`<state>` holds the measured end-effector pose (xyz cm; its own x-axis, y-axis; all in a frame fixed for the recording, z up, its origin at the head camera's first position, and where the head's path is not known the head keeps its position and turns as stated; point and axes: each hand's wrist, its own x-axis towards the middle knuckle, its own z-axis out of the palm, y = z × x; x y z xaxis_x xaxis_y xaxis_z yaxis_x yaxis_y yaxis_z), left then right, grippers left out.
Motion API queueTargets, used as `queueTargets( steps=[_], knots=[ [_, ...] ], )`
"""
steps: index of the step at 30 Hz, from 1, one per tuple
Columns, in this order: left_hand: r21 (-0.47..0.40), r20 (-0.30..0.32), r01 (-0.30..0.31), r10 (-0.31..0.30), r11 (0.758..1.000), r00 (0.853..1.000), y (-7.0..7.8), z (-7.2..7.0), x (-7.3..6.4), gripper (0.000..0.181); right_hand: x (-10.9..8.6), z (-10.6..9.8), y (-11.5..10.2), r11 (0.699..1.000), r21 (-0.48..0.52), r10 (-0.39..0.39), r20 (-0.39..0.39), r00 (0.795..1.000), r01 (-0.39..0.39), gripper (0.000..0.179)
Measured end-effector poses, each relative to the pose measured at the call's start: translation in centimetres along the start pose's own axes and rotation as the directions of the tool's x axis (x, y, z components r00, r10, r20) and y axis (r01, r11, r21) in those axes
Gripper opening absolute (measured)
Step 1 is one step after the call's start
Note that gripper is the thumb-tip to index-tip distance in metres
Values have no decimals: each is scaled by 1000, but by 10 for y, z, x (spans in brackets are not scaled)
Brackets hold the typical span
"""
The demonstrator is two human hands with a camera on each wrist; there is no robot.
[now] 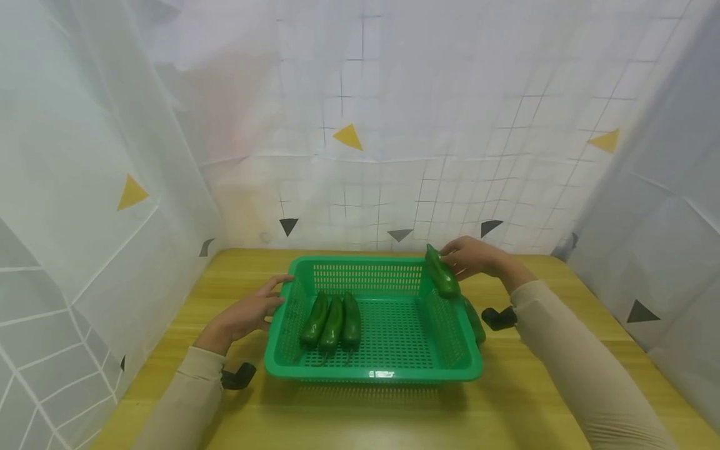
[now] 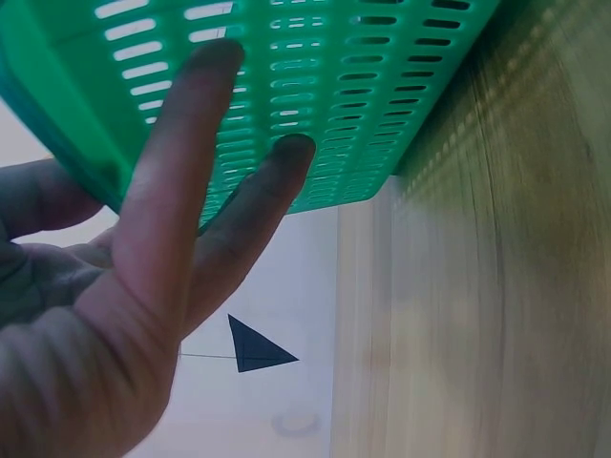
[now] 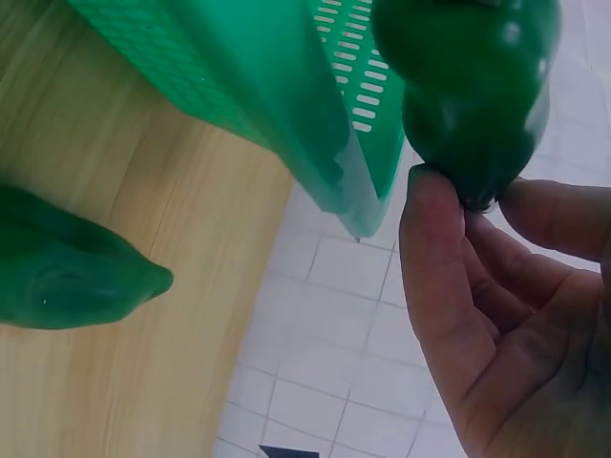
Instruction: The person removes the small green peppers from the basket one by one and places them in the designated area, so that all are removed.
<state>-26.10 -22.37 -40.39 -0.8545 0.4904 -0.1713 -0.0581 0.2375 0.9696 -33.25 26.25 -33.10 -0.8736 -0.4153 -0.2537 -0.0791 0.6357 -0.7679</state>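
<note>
A green plastic basket (image 1: 374,374) with slotted walls stands on the wooden table. Three glossy green peppers (image 1: 332,325) lie side by side in its left half, stems toward the front. My right hand (image 1: 475,257) pinches one end of another green pepper (image 1: 441,275) between thumb and fingertips, holding it over the basket's right rim near the back corner. In the right wrist view this pepper (image 3: 468,91) points away from the fingertips. My left hand (image 1: 247,312) is at the basket's left side, its fingers (image 2: 177,181) extended along the slotted outer wall.
One more green pepper (image 1: 474,320) lies on the table (image 1: 523,375), just outside the basket's right wall. Behind the table hangs a pale sheet (image 1: 360,200) with grid lines and triangles. Black wrist devices (image 1: 239,376) stick out below both sleeves.
</note>
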Motion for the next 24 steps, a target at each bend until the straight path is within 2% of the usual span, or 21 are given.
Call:
queueTargets(
  steps=[15, 24],
  knots=[
    [-5, 5, 0, 0, 1000, 1000, 0, 0, 0, 53, -14, -12, 12, 1000, -9, -9, 5, 1000, 9, 44],
    [-4, -15, 14, -14, 1000, 1000, -1, -1, 1, 53, -18, -19, 35, 1000, 31, 5, 25, 1000, -6, 44]
  ],
)
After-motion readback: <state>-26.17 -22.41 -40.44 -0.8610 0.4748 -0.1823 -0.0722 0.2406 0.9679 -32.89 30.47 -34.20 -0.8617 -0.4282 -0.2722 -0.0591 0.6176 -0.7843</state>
